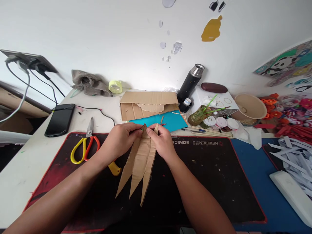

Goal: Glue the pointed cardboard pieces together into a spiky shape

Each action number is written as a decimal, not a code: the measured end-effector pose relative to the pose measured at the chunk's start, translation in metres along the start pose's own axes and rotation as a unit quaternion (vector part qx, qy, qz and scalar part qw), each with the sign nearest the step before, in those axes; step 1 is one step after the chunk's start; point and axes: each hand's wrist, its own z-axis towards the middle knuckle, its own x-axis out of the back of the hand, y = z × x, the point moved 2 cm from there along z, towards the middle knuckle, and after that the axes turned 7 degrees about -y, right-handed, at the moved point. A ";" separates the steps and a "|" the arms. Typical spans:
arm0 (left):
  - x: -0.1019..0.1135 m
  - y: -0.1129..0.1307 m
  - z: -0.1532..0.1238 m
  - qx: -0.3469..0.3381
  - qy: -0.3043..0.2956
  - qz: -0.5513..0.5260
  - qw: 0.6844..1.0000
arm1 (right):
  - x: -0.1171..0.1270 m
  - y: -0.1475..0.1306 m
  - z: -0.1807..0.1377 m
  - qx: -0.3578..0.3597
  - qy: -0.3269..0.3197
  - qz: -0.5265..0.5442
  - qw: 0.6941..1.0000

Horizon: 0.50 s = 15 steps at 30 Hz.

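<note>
A bare left hand (122,139) and bare right hand (163,140) pinch the far end of a brown corrugated-cardboard piece with three long points (141,154). It is over a black, red-edged desk mat (200,185), points towards the person. Metal scissors with yellow and red handle loops (89,134) lie left; a folded brown cardboard sheet (151,97) sits beyond.

We count two hands (162,140), three cardboard points (136,182), one pair of scissors (89,133), one phone (60,119), one black flask (189,84), three lidded jars (221,123), one gray cloth (90,83) and one oval case (214,87).
</note>
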 end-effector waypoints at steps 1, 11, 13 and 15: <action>0.000 0.000 0.000 0.008 0.002 0.000 1.000 | 0.000 0.000 0.000 0.001 0.000 0.000 1.000; 0.004 0.005 -0.001 0.024 0.003 -0.012 1.000 | 0.001 -0.001 0.000 0.000 -0.024 0.010 1.000; 0.004 0.007 -0.001 0.024 0.007 -0.012 1.000 | 0.001 0.000 0.000 -0.001 -0.025 0.011 1.000; 0.003 0.008 0.000 0.029 0.008 -0.017 0.999 | 0.002 0.001 0.000 -0.001 -0.024 0.013 1.000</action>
